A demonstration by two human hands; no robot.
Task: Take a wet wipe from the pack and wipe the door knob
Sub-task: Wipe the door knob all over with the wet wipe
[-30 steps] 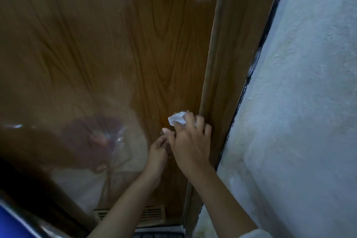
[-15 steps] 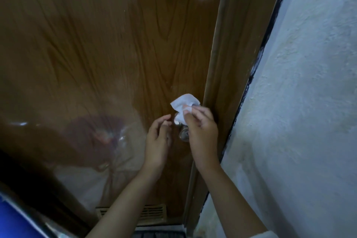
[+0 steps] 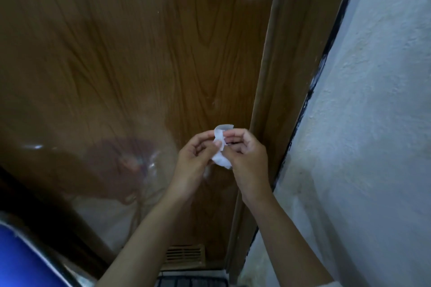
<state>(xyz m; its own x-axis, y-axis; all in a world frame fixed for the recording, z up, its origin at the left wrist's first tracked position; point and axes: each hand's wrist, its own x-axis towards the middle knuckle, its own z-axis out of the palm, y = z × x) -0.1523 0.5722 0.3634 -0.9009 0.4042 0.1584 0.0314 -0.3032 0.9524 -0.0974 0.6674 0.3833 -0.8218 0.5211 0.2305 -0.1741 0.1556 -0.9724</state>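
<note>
The left hand [image 3: 193,158] and right hand [image 3: 248,161] both pinch wet wipe [image 3: 220,158], hanging upright just left of door jamb [image 3: 263,77]; right hand nearer jamb; knob hidden, likely behind wipe.

Dark ribbed mat [image 3: 191,283] at the foot of the wooden door [image 3: 140,53]

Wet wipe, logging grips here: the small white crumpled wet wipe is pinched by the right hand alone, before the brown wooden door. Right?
Not alone: the head view shows the left hand and the right hand both pinching the small white crumpled wet wipe before the brown wooden door.
</note>
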